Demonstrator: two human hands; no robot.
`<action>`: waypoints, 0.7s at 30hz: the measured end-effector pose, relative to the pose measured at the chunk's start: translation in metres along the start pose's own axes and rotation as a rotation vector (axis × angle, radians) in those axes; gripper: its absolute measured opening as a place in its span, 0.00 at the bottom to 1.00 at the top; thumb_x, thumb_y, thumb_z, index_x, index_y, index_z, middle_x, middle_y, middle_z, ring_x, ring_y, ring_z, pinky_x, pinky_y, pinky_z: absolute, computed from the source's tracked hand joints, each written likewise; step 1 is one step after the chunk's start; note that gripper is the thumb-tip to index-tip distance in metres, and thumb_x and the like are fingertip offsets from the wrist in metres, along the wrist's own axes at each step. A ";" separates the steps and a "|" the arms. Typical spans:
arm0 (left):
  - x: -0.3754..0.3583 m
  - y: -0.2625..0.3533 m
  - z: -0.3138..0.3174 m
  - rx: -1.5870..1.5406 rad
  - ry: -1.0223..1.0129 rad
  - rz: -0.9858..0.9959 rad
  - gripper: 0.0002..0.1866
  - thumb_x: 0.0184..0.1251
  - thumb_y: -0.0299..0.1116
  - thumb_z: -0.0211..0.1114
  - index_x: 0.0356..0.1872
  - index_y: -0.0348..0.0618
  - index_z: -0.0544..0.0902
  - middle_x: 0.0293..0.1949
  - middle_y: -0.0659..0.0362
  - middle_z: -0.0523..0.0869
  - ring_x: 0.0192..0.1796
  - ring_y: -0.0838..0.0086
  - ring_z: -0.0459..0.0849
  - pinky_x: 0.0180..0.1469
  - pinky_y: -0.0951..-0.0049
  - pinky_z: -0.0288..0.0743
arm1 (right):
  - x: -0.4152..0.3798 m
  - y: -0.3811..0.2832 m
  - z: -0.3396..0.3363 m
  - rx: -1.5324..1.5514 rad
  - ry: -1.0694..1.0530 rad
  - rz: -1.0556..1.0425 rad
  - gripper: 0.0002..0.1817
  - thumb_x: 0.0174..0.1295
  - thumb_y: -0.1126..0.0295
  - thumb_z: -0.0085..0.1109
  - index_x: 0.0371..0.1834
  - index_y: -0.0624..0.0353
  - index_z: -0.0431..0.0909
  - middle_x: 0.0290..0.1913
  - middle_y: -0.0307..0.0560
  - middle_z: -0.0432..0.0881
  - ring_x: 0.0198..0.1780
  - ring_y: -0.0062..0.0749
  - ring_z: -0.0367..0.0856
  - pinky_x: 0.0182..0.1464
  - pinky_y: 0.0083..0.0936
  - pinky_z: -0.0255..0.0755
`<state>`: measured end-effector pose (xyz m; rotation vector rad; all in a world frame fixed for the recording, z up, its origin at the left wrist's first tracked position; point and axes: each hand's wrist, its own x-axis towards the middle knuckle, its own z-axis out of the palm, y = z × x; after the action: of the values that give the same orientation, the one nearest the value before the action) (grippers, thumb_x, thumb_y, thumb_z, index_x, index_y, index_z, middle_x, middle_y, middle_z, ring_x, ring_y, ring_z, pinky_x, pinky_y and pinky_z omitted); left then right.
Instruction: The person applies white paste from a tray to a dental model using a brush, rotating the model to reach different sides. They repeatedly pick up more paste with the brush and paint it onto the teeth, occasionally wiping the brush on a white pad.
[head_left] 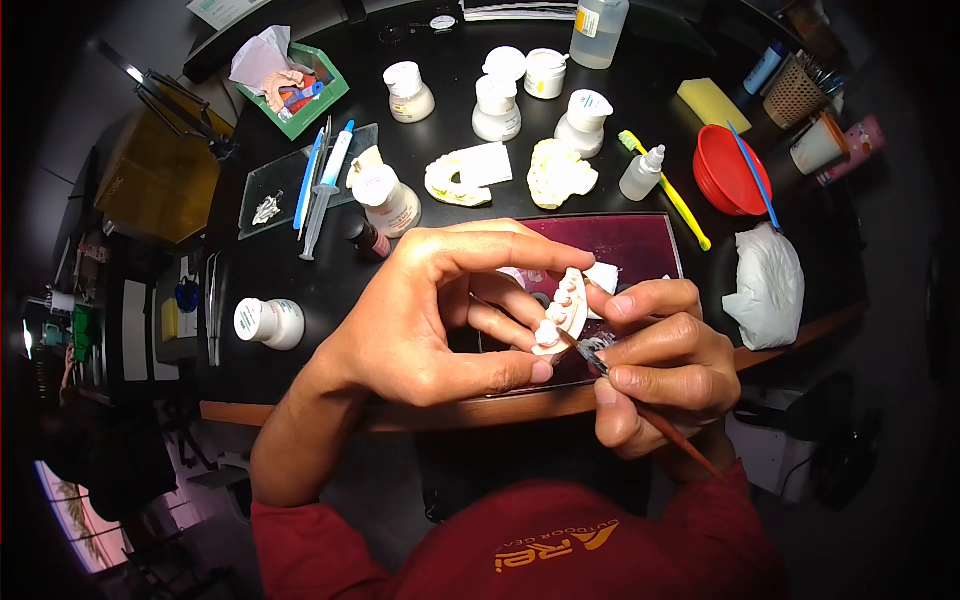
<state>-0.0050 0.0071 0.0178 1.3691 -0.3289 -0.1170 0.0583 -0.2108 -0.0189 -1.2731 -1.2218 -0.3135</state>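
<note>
Between the thumb and forefinger of my left hand (425, 300) sits a dental model (568, 306), a cream cast with a row of teeth, held up on its edge. My right hand (665, 365) pinches a slim brush (677, 437) with a reddish-brown handle. The brush's dark ferrule points at the lower tooth on the cast, and its tip is at or very near that tooth; contact is too small to make out. Beneath both hands lies a dark red glossy plate (640, 245) bearing white smears. A white piece (602, 276) shows behind the cast, partly hidden by fingers.
Several white-lidded jars (497, 108) stand across the black table. Behind my hands lie two plaster casts (560, 175). A dropper bottle (642, 173), yellow toothbrush (680, 205), red bowl (715, 185) and crumpled tissue (768, 285) are to the right. Syringes (330, 185) rest on a glass slab at left.
</note>
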 end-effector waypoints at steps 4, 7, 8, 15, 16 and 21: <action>0.000 0.000 0.000 0.000 -0.001 0.007 0.35 0.49 0.08 0.72 0.64 0.19 0.75 0.58 0.41 0.80 0.55 0.60 0.89 0.56 0.68 0.89 | 0.000 0.000 0.000 0.000 -0.005 0.001 0.10 0.56 0.78 0.72 0.40 0.57 0.82 0.33 0.43 0.84 0.51 0.48 0.87 0.47 0.36 0.86; 0.000 -0.001 -0.001 -0.009 -0.003 -0.003 0.35 0.49 0.08 0.72 0.64 0.19 0.75 0.58 0.41 0.81 0.55 0.60 0.89 0.55 0.68 0.89 | 0.000 0.000 0.000 0.005 0.000 0.001 0.10 0.55 0.79 0.71 0.40 0.57 0.82 0.33 0.43 0.84 0.51 0.48 0.87 0.48 0.36 0.86; 0.000 -0.001 -0.001 -0.012 -0.004 -0.011 0.35 0.49 0.08 0.72 0.64 0.19 0.75 0.58 0.41 0.81 0.55 0.60 0.89 0.55 0.68 0.89 | -0.001 0.000 0.000 0.009 0.003 0.002 0.10 0.55 0.79 0.71 0.40 0.57 0.82 0.33 0.43 0.84 0.50 0.48 0.87 0.48 0.36 0.86; 0.001 0.000 -0.001 0.002 -0.002 -0.002 0.35 0.49 0.08 0.72 0.64 0.19 0.75 0.58 0.41 0.81 0.54 0.61 0.89 0.55 0.68 0.89 | 0.000 -0.001 -0.001 0.014 -0.018 0.013 0.11 0.54 0.80 0.71 0.40 0.58 0.82 0.33 0.44 0.84 0.51 0.49 0.86 0.51 0.40 0.87; 0.001 0.000 -0.001 0.007 -0.005 0.000 0.35 0.49 0.08 0.72 0.64 0.19 0.75 0.58 0.41 0.81 0.54 0.61 0.89 0.55 0.68 0.89 | 0.000 -0.001 -0.001 0.013 -0.016 0.009 0.11 0.54 0.80 0.71 0.40 0.58 0.82 0.33 0.45 0.84 0.51 0.49 0.86 0.52 0.40 0.87; 0.000 -0.001 -0.001 0.001 -0.009 -0.010 0.35 0.49 0.08 0.72 0.64 0.19 0.75 0.58 0.41 0.80 0.55 0.60 0.89 0.55 0.67 0.89 | -0.001 0.000 -0.001 0.020 -0.002 0.002 0.11 0.54 0.80 0.70 0.40 0.58 0.82 0.33 0.45 0.84 0.51 0.49 0.86 0.53 0.41 0.87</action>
<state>-0.0041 0.0080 0.0164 1.3720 -0.3296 -0.1315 0.0579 -0.2119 -0.0198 -1.2575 -1.2226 -0.2976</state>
